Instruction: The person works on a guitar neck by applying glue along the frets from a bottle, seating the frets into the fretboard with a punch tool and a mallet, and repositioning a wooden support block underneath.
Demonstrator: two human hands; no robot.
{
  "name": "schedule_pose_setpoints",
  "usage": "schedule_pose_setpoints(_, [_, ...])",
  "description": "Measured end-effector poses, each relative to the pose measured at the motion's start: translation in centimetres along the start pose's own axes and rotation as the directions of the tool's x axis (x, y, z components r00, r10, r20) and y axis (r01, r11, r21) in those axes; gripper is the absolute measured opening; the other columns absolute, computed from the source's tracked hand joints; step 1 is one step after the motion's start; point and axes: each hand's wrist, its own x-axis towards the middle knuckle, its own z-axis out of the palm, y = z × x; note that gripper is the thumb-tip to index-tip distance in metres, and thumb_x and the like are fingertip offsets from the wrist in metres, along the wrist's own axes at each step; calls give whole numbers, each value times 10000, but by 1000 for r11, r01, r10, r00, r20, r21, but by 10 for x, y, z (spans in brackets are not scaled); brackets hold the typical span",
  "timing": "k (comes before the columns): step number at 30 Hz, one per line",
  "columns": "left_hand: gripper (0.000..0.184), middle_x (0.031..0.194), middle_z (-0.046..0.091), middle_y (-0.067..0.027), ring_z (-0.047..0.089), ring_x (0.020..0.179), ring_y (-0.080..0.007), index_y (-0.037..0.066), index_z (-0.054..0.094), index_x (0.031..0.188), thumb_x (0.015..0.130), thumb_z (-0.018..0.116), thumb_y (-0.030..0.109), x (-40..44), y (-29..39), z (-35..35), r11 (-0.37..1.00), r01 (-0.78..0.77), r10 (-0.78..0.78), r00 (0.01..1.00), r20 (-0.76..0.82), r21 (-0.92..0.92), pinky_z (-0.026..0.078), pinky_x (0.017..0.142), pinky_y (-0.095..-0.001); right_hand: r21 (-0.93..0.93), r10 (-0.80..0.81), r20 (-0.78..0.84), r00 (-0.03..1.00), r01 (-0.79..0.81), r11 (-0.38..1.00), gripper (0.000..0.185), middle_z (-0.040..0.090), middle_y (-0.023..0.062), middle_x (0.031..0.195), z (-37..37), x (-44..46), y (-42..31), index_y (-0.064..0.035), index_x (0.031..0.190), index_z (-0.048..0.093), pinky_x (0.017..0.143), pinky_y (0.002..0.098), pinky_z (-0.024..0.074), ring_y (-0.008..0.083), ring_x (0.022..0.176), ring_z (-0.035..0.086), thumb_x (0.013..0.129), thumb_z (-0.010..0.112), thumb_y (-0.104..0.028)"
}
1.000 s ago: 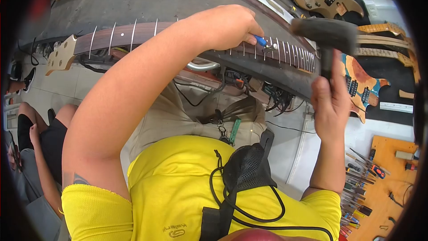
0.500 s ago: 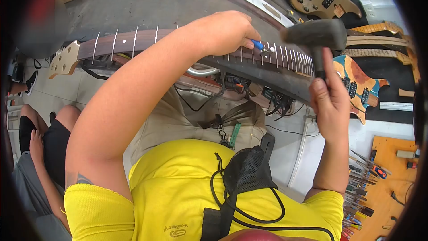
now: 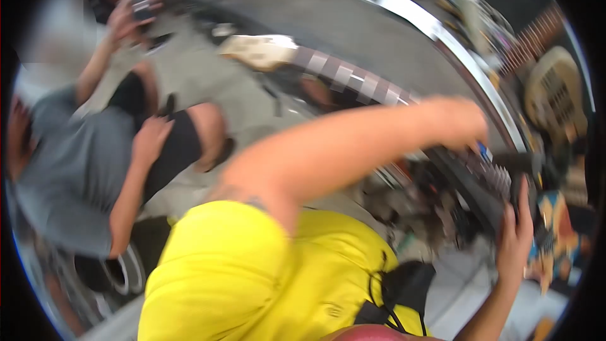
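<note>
The view is smeared by motion. My left hand [image 3: 456, 120] is closed over the fretboard, and a small blue-handled tool [image 3: 483, 151] shows just beneath its fingers. My right hand [image 3: 512, 233] grips a dark-headed hammer [image 3: 516, 163] by its handle, close to the blue-handled tool. Whether the hammer head touches the tool I cannot tell. Under my left forearm runs a guitar neck [image 3: 344, 77] with a dark fretboard and metal frets. Its pale headstock [image 3: 260, 50] points left. My left hand and forearm cover part of the fretboard.
To the left sits a person [image 3: 85, 158] in a grey shirt, holding up a phone [image 3: 144, 3]. The grey workbench [image 3: 372, 25] lies beyond the neck. A tan guitar body [image 3: 555, 88] and a blue-and-wood guitar body [image 3: 555, 230] are at the right.
My view has swung left, so the neck and both hands appear farther right and lower. More of the seated person shows. The hammer head now appears lower, beside the blue-handled tool.
</note>
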Motion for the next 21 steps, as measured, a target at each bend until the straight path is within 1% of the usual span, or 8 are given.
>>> schedule_pose_setpoints(1, [202,987,722,-144,689,1028,-363,154,783,1068,892,732,240,4,-2,2,998,1,-2,1000,26,63,549,844,-495,-58,-139,-51,989,136,989,565,472,104,1582,1,4,19,-28,1609,353,985,240,446,156,1221,558,1064,472,-121])
schedule_pose_setpoints(3, [231,1009,718,-125,684,1059,-347,188,785,1118,924,703,284,6,-6,7,999,13,-13,1000,9,52,546,871,-480,160,59,-23,998,-54,986,543,453,83,1587,-1,1,18,-70,1619,356,715,166,439,62,939,553,1095,473,-152])
schedule_pose_setpoints(4, [239,1017,717,-116,681,1072,-339,197,784,1131,932,694,293,6,-4,8,997,7,-8,1000,10,74,542,882,-475,154,-62,-133,989,82,985,539,559,48,1435,9,3,25,-107,1623,363,541,161,299,0,690,411,1104,495,-170])
schedule_pose_setpoints(7, [241,1033,712,-109,675,1086,-329,203,783,1141,941,685,297,6,-3,8,992,-15,14,1000,13,122,534,895,-475,240,14,-90,996,8,971,539,589,-6,1203,10,-1,17,-132,1627,361,490,192,204,-9,601,273,1110,502,-182])
schedule_pose_setpoints(9, [247,1034,712,-106,673,1088,-326,199,782,1145,941,685,299,7,-3,8,992,-16,13,1000,21,128,531,900,-477,239,2,-118,993,26,971,547,382,-101,772,16,-2,13,-167,1644,328,499,192,179,-7,584,251,1116,466,-137])
schedule_pose_setpoints(16, [271,1037,710,-113,673,1088,-325,184,781,1162,936,690,303,8,-7,12,992,-40,40,999,3,122,530,909,-477,281,-23,-204,979,81,956,541,393,-101,771,7,0,39,-157,1640,335,500,196,173,-7,578,250,1117,473,-151])
schedule_pose_setpoints(18, [275,1039,709,-115,674,1088,-326,187,781,1167,935,692,303,8,-7,12,992,-42,42,999,-1,120,530,910,-475,161,-171,-190,967,202,966,543,379,-97,765,3,4,64,-154,1641,333,499,208,140,-3,577,204,1118,479,-169])
schedule_pose_setpoints(21, [284,1047,708,-115,674,1091,-329,189,780,1178,932,695,304,8,-6,11,994,-24,23,1000,9,104,529,916,-474,243,2,-145,989,34,970,552,454,-85,790,9,-10,16,-158,1643,330,506,191,200,-7,588,292,1117,491,-196])
